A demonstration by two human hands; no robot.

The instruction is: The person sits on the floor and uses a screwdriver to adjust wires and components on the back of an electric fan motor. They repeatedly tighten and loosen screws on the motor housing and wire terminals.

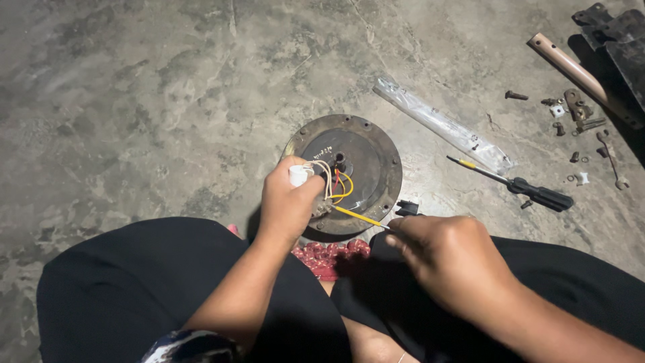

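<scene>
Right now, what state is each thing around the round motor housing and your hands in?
Round rusty metal motor housing: flat on the concrete floor, wires coming out of its centre.
Yellow wire: pulled taut, pinched by the right hand.
Small white cylindrical part: gripped in the left hand.
Black-handled screwdriver: lying loose, untouched.
Clear plastic sleeve: lying flat, crumpled.
Beige tube: lying on the floor.

The left grip hides most of a small white part and where the wires start. The right grip covers the far end of the yellow wire and half a black piece. Beyond it, the small bits are too small to identify; the dark plate is cut by the edge.
</scene>
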